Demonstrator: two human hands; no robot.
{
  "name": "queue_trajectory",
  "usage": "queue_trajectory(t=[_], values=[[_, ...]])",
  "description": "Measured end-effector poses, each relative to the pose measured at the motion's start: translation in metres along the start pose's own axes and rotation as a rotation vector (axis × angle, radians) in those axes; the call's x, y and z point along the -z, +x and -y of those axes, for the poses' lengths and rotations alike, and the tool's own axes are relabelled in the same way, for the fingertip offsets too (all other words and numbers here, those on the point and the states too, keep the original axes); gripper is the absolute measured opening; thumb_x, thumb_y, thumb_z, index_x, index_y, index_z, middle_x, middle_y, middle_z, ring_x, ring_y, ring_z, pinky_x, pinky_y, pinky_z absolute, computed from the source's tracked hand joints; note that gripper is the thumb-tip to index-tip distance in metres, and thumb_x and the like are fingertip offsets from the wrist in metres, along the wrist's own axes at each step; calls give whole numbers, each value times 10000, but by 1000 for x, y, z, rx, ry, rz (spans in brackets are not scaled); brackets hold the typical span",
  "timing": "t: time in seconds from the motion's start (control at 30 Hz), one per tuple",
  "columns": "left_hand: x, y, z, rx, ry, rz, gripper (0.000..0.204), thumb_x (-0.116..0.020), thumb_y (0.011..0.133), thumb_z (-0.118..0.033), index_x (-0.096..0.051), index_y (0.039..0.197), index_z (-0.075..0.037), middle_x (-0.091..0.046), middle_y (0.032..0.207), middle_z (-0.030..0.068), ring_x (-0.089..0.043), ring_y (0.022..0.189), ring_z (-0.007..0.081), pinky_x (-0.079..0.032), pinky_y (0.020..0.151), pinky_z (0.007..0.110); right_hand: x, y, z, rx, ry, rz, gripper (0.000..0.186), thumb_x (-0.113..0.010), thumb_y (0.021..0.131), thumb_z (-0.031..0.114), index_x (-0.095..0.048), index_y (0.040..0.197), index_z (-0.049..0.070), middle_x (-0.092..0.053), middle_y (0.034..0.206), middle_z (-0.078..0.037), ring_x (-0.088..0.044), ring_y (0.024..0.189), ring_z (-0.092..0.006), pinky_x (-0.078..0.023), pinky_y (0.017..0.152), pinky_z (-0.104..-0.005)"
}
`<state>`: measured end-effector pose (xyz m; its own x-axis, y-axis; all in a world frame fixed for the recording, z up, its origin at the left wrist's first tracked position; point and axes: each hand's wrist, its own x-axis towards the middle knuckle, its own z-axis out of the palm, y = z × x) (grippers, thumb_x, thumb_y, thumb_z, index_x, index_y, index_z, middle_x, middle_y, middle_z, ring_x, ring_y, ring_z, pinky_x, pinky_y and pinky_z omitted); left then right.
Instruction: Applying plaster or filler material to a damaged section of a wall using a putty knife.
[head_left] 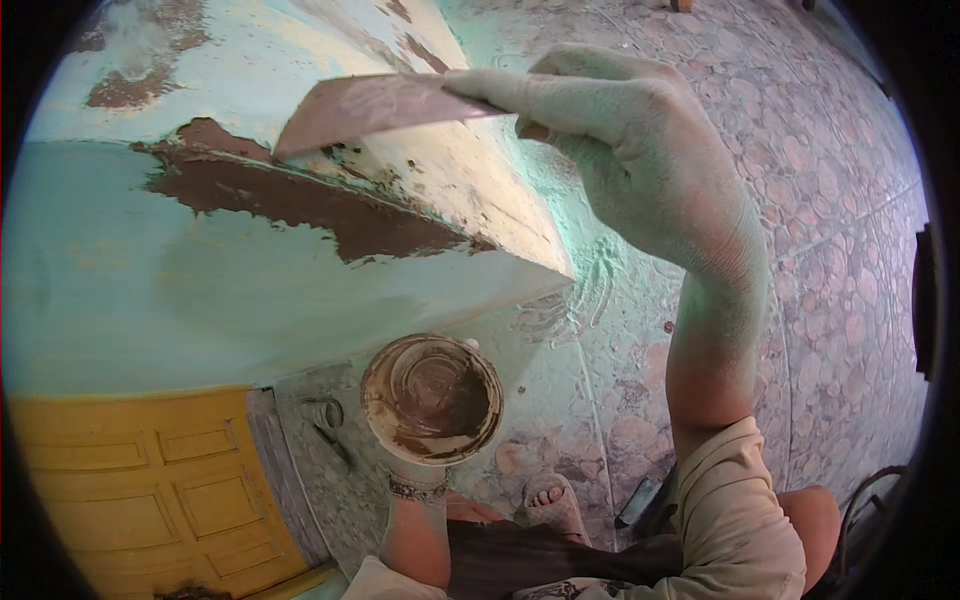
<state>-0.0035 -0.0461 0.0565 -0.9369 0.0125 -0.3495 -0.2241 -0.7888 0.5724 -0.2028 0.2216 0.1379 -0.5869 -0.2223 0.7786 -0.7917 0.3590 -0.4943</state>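
My right hand [620, 140], coated in pale green dust, pinches the end of a flat putty spreader [370, 103] between thumb and fingers. The spreader's far left corner meets the wall's edge, where wet brown putty [270, 200] lies in a ragged band along the corner. From below, my left hand [415, 470] holds up a round tub [374, 410] of brown putty. Most of that hand is hidden under the tub, with one fingertip showing at its far rim. Putty is smeared around the tub's inside.
The pale green wall [110, 260] has another brown patch [150, 80] higher up. A yellow panelled door [120, 490] stands at the lower left. Green dust covers the stone-patterned floor [820, 200] near the wall. A sandalled foot [555, 505] is below, and a dark roundish object [322, 412] lies near the door.
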Motion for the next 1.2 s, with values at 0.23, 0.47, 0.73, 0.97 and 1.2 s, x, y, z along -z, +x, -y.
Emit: queue_trajectory(t=[0.23, 0.47, 0.73, 0.97, 1.2], values=[[-13, 4, 2, -52, 7, -97, 734, -649, 839, -499, -423, 1390, -70, -403, 1389, 272, -498, 1134, 452, -581, 792, 497, -1, -29, -1, -36, -84, 126, 473, -609, 785, -24, -680, 1202, 187, -595, 765, -56, -576, 685, -175, -481, 613, -309], [-8, 15, 2, 113, -27, 286, 704, -627, 844, -533, -469, 1342, -62, -438, 1344, 267, -506, 1112, 454, -560, 870, 501, 10, -44, -11, -142, 30, 131, 436, -597, 800, -32, -670, 1203, 119, -582, 767, -80, -575, 685, -167, -471, 598, -305], [-15, -1, 4, 77, -271, -244, 572, -622, 857, -503, -564, 1238, -80, -498, 1307, 212, -501, 1138, 403, -471, 972, 507, 17, 29, 16, 54, -44, -80, 393, -586, 821, -36, -673, 1186, 81, -582, 746, -83, -564, 670, -165, -473, 589, -299], [5, -4, 0, 28, -138, -247, 595, -612, 860, -517, -546, 1270, -92, -487, 1334, 209, -484, 1178, 398, -448, 1005, 515, 13, 37, 23, 92, -129, -58, 434, -594, 787, -69, -680, 1176, 102, -618, 783, -80, -602, 685, -179, -513, 620, -316], [4, -3, 0, -2, -66, -147, 631, -592, 859, -547, -533, 1288, -88, -491, 1323, 230, -506, 1151, 418, -469, 976, 525, 6, 25, 18, 72, -132, -13, 570, -617, 717, -98, -657, 1225, 157, -614, 817, -82, -628, 718, -194, -518, 634, -319]])
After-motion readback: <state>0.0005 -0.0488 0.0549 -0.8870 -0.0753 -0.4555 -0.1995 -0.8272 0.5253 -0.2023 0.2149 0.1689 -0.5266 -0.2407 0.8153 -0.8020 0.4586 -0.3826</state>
